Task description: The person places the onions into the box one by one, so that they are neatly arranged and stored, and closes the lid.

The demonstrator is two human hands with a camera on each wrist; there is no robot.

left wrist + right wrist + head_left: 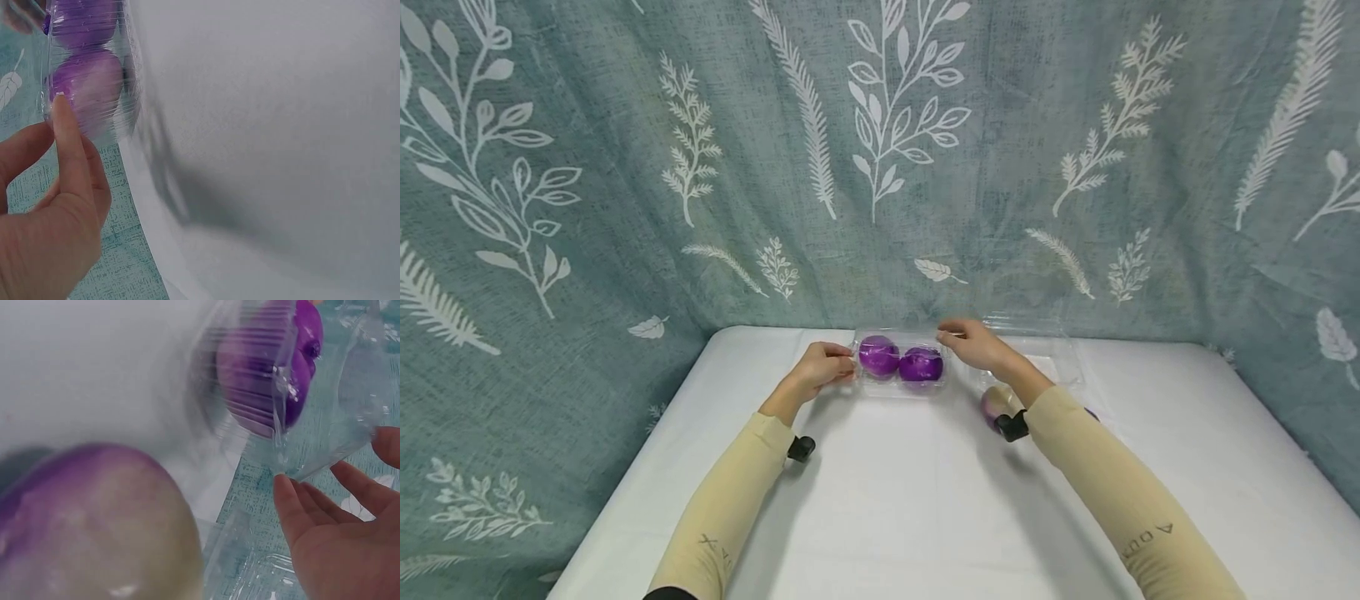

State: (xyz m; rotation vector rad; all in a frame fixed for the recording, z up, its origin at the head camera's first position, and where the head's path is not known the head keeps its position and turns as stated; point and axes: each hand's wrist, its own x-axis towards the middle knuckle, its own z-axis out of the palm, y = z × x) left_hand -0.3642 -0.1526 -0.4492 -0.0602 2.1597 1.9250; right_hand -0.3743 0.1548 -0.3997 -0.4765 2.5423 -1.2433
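Note:
A clear plastic box (895, 390) at the table's back edge holds two round, purple-and-pale vegetables that look like turnips, the left turnip (878, 357) and the right turnip (921, 365). My left hand (823, 367) pinches the box's left end, one fingertip lying against the ridged plastic in the left wrist view. At the opposite end, my right hand (973, 343) grips the edge of the raised clear lid (359, 394), its fingertips along the rim in the right wrist view. Another turnip (112, 519) looms close under the right wrist, partly hidden by the forearm in the head view.
A second clear plastic container (1063, 358) stands behind the right forearm. A bit of purple (1091, 413) shows past the right sleeve. The white-covered table (880, 492) ends at a patterned green-blue curtain (820, 267) just behind the box.

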